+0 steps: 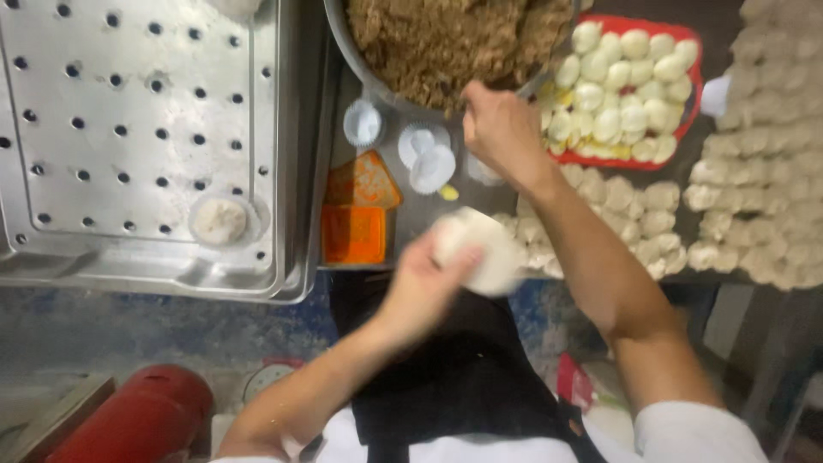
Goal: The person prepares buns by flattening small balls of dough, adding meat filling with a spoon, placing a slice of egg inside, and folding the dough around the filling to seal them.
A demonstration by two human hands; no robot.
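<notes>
From the head camera, the left hand (417, 287) is cupped under a flattened round of white dough (480, 250), fingers curled around its near edge so the disc sits open and facing up, just in front of the body above the bench (420, 214) edge. The right hand (500, 129) is closed, reaching to the rim of the big metal bowl (360, 73) of brown minced filling (446, 39); it is blurred, so I cannot tell what, if anything, it grips. Doing this step well, by my judgement, means keeping the dough level and slightly dished in the palm, and bringing over a modest scoop of filling so the edges can close without tearing. Around the hands: a red tray (696, 81) of peeled pale eggs (621, 86) to the right of the bowl, rows of portioned dough lumps (754, 171) on the right, and a few white paper cups (426, 154) near the bowl. An orange box (355, 225) lies on the bench, and a perforated steel tray (129, 129) on the left carries one finished bun (219, 220). The paper cups sit close under the right hand's path and could be knocked. A red cylinder (141, 416) stands on the floor below.
</notes>
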